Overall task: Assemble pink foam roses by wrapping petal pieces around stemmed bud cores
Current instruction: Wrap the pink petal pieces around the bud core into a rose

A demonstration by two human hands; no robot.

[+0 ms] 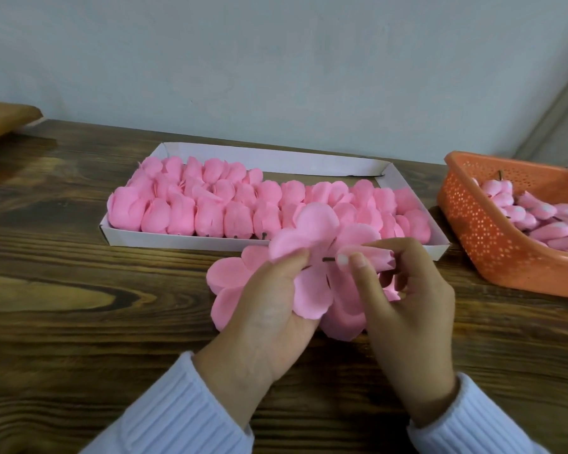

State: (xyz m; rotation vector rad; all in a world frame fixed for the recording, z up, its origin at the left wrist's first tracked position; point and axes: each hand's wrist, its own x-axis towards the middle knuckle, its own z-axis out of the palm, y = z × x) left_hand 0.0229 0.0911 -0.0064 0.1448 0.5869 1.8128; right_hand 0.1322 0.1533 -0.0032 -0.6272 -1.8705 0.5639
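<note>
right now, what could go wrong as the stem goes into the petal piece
1. The stem might miss the centre of the petal piece and tear the foam, which looks floppy in the left hand.
2. The right hand pinches the bud; a hard squeeze could dent it.
3. Spare petals underneath could get caught up too.

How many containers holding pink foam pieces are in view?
2: a white tray mid-frame, and an orange basket at the right edge, partly cut off by the frame. More could sit out of view.
</note>
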